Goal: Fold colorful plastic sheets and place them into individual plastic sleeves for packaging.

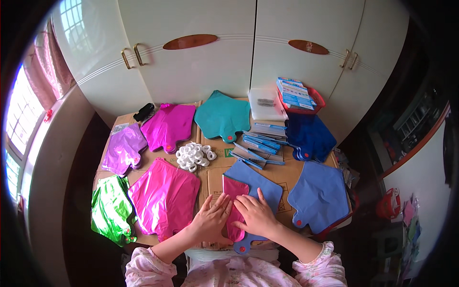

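Observation:
A pink foil balloon, flat and folded into a narrow strip, lies near the front middle of the table. Under it is a flat blue foil balloon, whose tab with a red dot sticks out toward me. My left hand rests on the strip's left side, fingers stretched out and pointing away from me. On its right side my right hand presses down with spread fingers. Both palms hide part of the pink foil. Neither hand grips anything that I can see.
Around the cardboard-covered table lie flat foil balloons: magenta, teal, purple, green, bright pink, dark blue and blue. White rings, blue-edged cards, clear bags and a red basket stand farther back.

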{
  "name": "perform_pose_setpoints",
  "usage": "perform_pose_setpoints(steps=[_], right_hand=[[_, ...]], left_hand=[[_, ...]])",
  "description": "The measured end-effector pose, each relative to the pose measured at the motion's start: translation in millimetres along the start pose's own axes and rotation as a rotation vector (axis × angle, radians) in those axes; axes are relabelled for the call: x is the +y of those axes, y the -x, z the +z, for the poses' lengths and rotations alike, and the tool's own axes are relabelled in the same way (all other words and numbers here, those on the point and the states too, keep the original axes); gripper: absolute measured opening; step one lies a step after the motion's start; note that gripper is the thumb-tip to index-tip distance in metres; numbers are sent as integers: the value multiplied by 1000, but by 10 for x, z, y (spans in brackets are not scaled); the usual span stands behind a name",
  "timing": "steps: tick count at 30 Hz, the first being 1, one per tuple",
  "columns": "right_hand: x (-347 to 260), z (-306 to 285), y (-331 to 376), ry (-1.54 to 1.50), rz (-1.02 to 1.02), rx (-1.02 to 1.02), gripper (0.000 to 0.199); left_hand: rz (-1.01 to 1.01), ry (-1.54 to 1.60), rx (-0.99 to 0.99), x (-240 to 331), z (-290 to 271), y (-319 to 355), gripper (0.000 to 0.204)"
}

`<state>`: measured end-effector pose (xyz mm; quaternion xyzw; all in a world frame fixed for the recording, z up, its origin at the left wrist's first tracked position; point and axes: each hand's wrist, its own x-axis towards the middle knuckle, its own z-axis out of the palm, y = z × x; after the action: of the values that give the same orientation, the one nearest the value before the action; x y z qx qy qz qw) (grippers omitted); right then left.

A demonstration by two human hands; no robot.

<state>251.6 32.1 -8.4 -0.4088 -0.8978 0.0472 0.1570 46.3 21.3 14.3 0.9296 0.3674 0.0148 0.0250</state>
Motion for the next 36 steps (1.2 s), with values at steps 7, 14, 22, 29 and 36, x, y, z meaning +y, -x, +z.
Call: perform_pose_setpoints(steps=[7,14,22,29,36], right_hand=[[28,-4,23,-25,-9,-32,74],[37,48,26,-67,-23,-50,76],[-34,127,-67,-89,-174,-66,80],[-47,100,-91,-112,-189,-55,82],[54,83,-152,-351,-164,-60,75]], left_hand=[[38,-4,16,-411,41,-239,110],[-42,-54,82,-420,-5,-220,102],[-174,-97,91,-263,60,137,106],[-228,-86,114,-318,94,91,109],[-45,-5,91,-239,91,83,111]])
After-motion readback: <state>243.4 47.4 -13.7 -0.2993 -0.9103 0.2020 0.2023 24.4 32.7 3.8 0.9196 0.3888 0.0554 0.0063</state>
